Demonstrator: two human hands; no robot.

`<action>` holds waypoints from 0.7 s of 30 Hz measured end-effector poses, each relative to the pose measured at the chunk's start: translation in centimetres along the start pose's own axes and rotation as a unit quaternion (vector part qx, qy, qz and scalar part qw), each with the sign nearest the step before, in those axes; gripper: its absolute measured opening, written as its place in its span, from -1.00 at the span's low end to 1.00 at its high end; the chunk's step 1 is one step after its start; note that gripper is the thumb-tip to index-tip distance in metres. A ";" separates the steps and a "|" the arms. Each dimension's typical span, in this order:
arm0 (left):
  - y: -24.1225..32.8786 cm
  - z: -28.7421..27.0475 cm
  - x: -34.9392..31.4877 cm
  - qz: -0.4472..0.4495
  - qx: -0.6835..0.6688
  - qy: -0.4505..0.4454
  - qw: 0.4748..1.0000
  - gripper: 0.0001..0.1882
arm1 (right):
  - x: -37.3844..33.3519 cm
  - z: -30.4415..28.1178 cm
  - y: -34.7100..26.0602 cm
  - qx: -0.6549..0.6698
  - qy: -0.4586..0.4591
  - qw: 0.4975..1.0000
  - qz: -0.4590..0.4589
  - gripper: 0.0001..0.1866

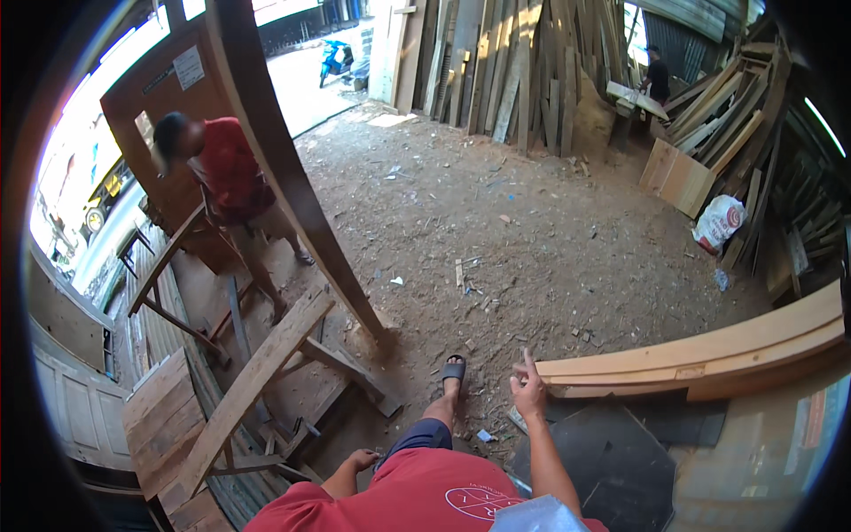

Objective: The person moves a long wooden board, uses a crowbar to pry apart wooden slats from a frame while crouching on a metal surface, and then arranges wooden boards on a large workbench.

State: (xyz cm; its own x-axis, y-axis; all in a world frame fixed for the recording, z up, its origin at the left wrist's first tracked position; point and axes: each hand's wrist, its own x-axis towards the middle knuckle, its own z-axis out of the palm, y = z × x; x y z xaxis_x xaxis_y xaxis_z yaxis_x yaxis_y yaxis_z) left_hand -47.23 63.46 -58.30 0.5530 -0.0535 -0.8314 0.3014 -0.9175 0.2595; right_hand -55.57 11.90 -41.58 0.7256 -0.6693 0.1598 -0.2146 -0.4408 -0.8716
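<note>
My right hand (pixel 529 392) is raised ahead of me, its fingers apart and holding nothing that I can see. Just beside it is the near end of a long pale wooden beam with a stepped edge (pixel 700 355). Whether the fingertips touch the wood, I cannot tell. Low by my left hip hangs my left hand (pixel 362 459), small in view with the fingers partly hidden. A trestle of rough planks (pixel 261 381) stands to the left of that hand. Below the beam, a dark flat sheet (pixel 603 465) lies close to my right forearm.
A person in a red shirt (pixel 232 168) stands at the left behind a slanting wooden post (pixel 292 177). Many boards (pixel 496 71) lean along the back. Another person (pixel 656 75) is far right, near a white bag (pixel 719 222). Wood scraps litter the dirt floor (pixel 425 222).
</note>
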 end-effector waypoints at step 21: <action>78.2 -25.9 20.0 0.368 0.024 0.053 0.928 -0.52 | 15.0 -0.1 28.6 -0.001 -0.151 0.843 0.517 -0.69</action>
State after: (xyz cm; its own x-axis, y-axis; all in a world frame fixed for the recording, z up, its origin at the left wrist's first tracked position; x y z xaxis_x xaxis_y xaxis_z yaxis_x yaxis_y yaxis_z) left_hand 7.51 0.89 -41.93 0.6700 -0.6358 -0.3832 -0.2216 -0.6640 0.7141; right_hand -50.92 -10.84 -64.07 0.2840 -0.5134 -0.8098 -0.8353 0.2822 -0.4719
